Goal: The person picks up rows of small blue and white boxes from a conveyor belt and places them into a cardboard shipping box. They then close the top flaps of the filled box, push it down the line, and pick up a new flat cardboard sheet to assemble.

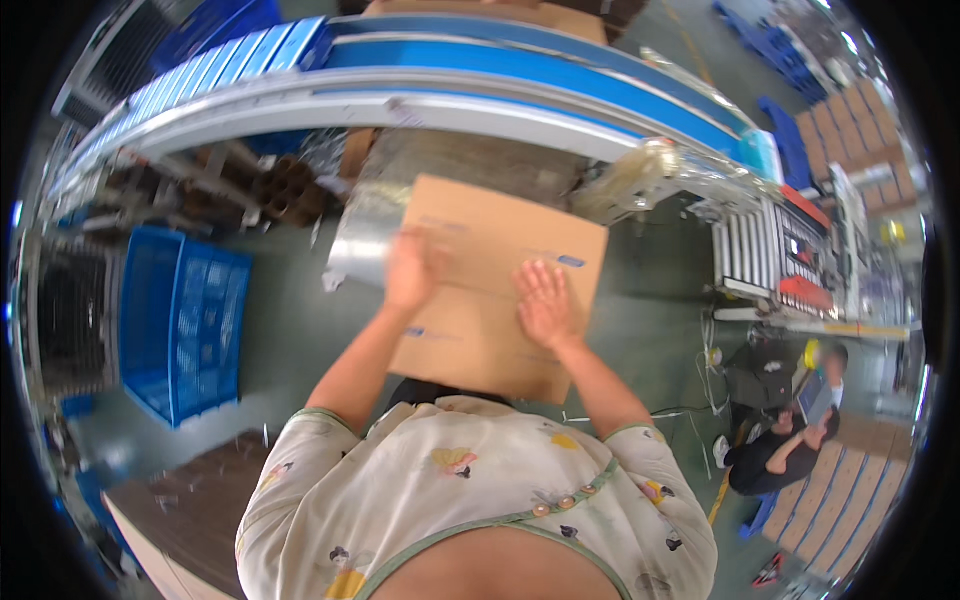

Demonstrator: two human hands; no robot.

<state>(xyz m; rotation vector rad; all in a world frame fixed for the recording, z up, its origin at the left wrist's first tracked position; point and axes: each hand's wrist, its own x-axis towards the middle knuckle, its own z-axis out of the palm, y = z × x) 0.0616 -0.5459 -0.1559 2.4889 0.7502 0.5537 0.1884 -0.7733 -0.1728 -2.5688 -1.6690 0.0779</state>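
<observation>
A brown cardboard box (480,330) lies tilted in front of my body, with small dark blue printed marks on its top face. On its right half my right hand (545,305) rests flat, fingers spread and holding nothing. My left hand (412,270) is at the box's left side, touching or just over it; motion smears its fingers, so their hold is unclear. Beyond the box is a worn, greyish work surface (470,165), and a shiny silvery sheet or roll (362,245) shows beside my left hand.
A conveyor with a blue belt (520,82) and rollers (235,68) crosses the far side. Clear plastic film (640,180) hangs near its right part. Blue crates (205,325) stand at left. At right are a roller machine (770,250), stacked cartons (835,500) and a person (785,450).
</observation>
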